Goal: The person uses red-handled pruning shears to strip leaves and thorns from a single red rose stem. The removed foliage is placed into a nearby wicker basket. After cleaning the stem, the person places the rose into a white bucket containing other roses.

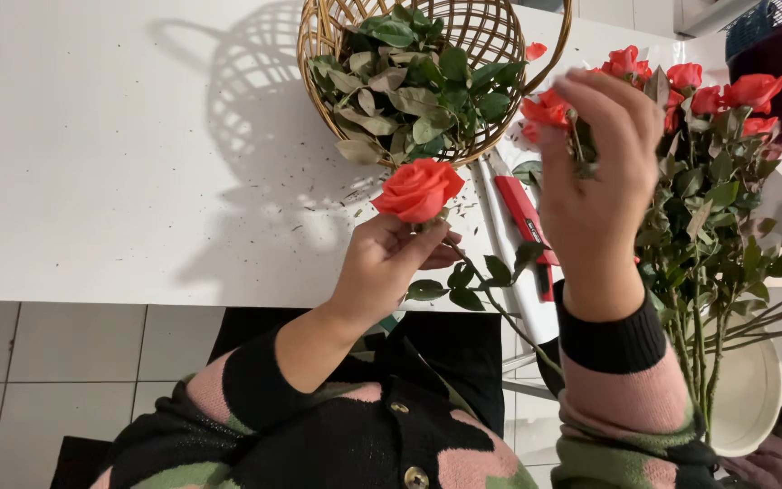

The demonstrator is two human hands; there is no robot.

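A red-handled pair of shears (pixel 525 217) with a small dark label lies on the white table (pixel 92 181), just below the tipped wicker basket (pixel 328 36) of cut green leaves (pixel 414 86). Below the basket's rim, the left hand (pixel 382 263) pinches a coral rose (pixel 418 190) under its soft bloom. Right of the basket, the right hand (pixel 599 181) closes on a stem in the rose bunch (pixel 717 163), standing in a white bucket (pixel 753 398). Grey floor tiles (pixel 65 362) show beyond the table's edge.

The left hand (pixel 382 258) pinches a coral-red long-stemmed rose (pixel 418 190) (bloom upright); the right hand (pixel 595 181) grips bunched red roses (pixel 717 100) beside a leaf-filled wicker basket (pixel 319 45).
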